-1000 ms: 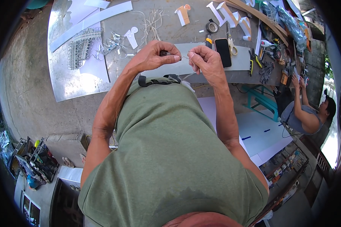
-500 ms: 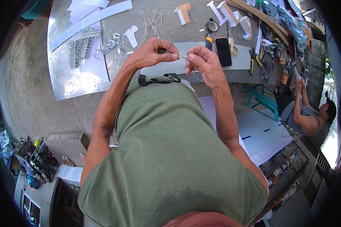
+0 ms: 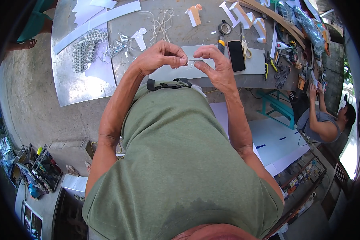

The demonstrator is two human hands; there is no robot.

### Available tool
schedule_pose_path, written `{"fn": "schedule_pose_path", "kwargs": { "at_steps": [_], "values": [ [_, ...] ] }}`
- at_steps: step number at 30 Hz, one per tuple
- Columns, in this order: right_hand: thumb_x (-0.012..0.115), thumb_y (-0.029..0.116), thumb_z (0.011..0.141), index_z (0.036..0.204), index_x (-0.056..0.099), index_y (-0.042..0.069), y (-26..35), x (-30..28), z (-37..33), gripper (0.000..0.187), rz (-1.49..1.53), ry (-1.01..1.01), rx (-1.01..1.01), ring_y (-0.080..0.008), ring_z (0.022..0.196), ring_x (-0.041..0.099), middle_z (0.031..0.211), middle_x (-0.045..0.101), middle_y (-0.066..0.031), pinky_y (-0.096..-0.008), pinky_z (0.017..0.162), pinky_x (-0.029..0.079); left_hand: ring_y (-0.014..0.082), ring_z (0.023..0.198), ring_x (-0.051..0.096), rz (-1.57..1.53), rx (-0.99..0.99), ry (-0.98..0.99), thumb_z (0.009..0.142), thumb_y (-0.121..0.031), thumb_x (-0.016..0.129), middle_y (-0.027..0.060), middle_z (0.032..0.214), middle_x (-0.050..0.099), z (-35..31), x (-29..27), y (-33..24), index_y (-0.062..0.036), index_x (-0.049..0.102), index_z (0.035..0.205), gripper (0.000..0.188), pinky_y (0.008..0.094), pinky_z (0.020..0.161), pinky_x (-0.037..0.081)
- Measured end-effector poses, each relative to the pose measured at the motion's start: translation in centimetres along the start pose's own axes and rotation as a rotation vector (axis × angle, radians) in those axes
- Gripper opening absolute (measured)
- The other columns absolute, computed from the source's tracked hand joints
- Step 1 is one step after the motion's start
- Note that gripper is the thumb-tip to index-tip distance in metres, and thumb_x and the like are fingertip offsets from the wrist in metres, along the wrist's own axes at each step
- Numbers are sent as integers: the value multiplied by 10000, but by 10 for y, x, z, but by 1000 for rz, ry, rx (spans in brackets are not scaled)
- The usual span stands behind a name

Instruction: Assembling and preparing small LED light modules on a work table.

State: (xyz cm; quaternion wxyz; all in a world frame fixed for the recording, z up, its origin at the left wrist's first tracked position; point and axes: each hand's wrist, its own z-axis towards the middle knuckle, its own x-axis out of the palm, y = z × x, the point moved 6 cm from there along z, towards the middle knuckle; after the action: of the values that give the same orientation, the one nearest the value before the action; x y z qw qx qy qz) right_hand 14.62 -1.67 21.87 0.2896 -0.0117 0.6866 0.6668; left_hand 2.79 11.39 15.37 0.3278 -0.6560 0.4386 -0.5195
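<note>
My left hand [image 3: 162,58] is closed in a pinch over the near part of the worktable, thumb against forefinger, on a short thin wire [image 3: 191,61]. The wire sticks out to the right, past the fingertips, with fine pale ends. My right hand [image 3: 217,66] is just beside it, forefinger arched above and thumb below with a gap between. The wire's right end reaches close to that thumb; whether it touches, I cannot tell. Under both hands lies a pale flat sheet [image 3: 164,73].
A phone [image 3: 236,55], scissors [image 3: 247,51], black tape [image 3: 224,28] and pliers [image 3: 267,66] lie to the right. Loose pale strands [image 3: 162,24] and a wired bundle [image 3: 86,48] lie farther left. A co-worker [image 3: 320,122] is at right; another person's legs [image 3: 36,26] show at far left.
My right hand's forefinger has lifted away from the thumb, baring more of the wire. The left hand keeps its pinch. More of the person at far left shows.
</note>
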Motion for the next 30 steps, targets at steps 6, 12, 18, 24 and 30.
{"fn": "schedule_pose_path", "kwargs": {
  "at_steps": [6, 12, 18, 24, 30],
  "values": [
    [794, 26, 770, 1073, 711, 85, 23, 3, -2, 319, -233, -101, -113, -257, 945, 636, 1014, 631, -74, -374, 793, 528, 87, 678, 597, -270, -27, -113, 877, -157, 770, 24, 821, 708, 6, -3, 18, -28, 763, 975, 162, 234, 628, 434],
    [797, 31, 770, 1049, 701, 80, 27, 10, -5, 298, -374, -145, -270, -254, 870, 633, 961, 616, -74, -378, 720, 525, 88, 652, 586, -303, -22, -118, 880, -161, 764, 17, 804, 699, 8, 0, 17, -31, 762, 975, 161, 227, 605, 421],
    [787, 15, 767, 973, 677, 57, 28, 10, -7, 237, -457, -184, -343, -259, 829, 631, 932, 615, -74, -380, 696, 525, 93, 705, 612, -328, -58, -118, 892, -160, 754, 22, 806, 692, 9, -1, 21, -28, 754, 961, 149, 252, 633, 479],
    [714, -37, 800, 946, 645, 49, 20, 9, -4, 182, -312, -114, -216, -244, 828, 638, 936, 623, -71, -357, 671, 524, 153, 774, 687, -438, -108, -101, 942, -238, 720, 77, 867, 717, 7, 5, 14, -17, 733, 1031, 238, 335, 712, 610],
    [694, -66, 843, 978, 648, 32, 10, 4, -3, 172, -128, -64, -134, -131, 722, 590, 971, 658, -57, -270, 600, 489, 224, 865, 730, -425, -157, -30, 978, -280, 672, 170, 963, 741, 8, 5, 7, 40, 702, 1092, 341, 359, 816, 613]
  ]
}}
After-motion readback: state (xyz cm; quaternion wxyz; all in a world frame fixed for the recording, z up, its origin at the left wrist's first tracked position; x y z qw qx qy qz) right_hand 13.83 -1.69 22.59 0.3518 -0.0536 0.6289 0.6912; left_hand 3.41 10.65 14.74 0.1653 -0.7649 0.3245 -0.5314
